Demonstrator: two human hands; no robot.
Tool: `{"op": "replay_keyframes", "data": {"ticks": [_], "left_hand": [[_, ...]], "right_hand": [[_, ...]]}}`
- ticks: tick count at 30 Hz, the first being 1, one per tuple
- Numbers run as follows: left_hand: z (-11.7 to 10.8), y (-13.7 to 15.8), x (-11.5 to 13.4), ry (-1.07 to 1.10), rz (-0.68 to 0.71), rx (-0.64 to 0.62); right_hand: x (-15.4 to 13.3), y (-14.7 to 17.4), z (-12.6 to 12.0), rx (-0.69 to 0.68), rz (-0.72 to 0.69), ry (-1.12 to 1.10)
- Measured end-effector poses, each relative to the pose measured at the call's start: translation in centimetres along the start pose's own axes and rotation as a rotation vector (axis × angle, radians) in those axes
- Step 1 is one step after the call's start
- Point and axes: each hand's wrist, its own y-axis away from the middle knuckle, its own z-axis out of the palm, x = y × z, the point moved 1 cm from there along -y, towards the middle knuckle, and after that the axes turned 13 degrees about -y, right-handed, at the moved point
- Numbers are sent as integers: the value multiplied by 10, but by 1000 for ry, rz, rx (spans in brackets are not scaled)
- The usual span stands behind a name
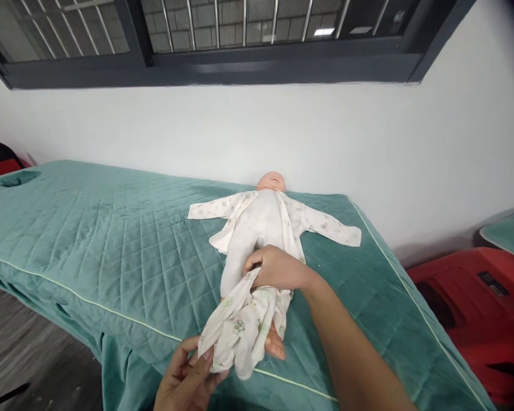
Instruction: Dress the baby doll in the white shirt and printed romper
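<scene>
The white cotton garment with small green and brown prints [240, 334] lies bunched over the lower legs of the baby doll with a white cloth body and peach plastic head [263, 214]. Its long axis runs aslant, from between the doll's thighs down past its feet. The hands are apart, one toward each end of that line: the right hand [278, 267], nearer the doll, bends over its legs and pinches the upper edge; the left hand [188, 374], beyond the doll's feet, grips the lower left edge.

One peach plastic foot [274, 345] pokes out at the doll's lower end, on the right arm's side. The other is mostly lost behind folds, so I can't tell whether cloth encloses it. The doll lies on its back (its white printed jacket [300, 217] open, sleeves flung wide) on the green quilted bed [111, 240].
</scene>
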Motion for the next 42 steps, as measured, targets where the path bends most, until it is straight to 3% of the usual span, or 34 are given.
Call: {"op": "replay_keyframes", "data": {"ticks": [7, 11, 16, 22, 24, 33, 42], "left_hand": [[-3, -17, 15, -253, 132, 61], [-4, -21, 24, -431, 207, -7], [-6, -29, 24, -560, 204, -85], [3, -31, 45, -339, 120, -419], [6, -35, 52, -328, 152, -471], [12, -69, 67, -595, 422, -339], [21, -97, 77, -791, 644, -89]], "right_hand": [[-5, 2, 2, -3, -9, 119], [-9, 4, 3, 12, -39, 188], [-11, 4, 4, 14, -64, 203], [-10, 5, 4, 54, -63, 179], [-8, 5, 3, 50, -73, 169], [0, 3, -1, 65, -48, 96], [-2, 4, -3, 78, -48, 145]]}}
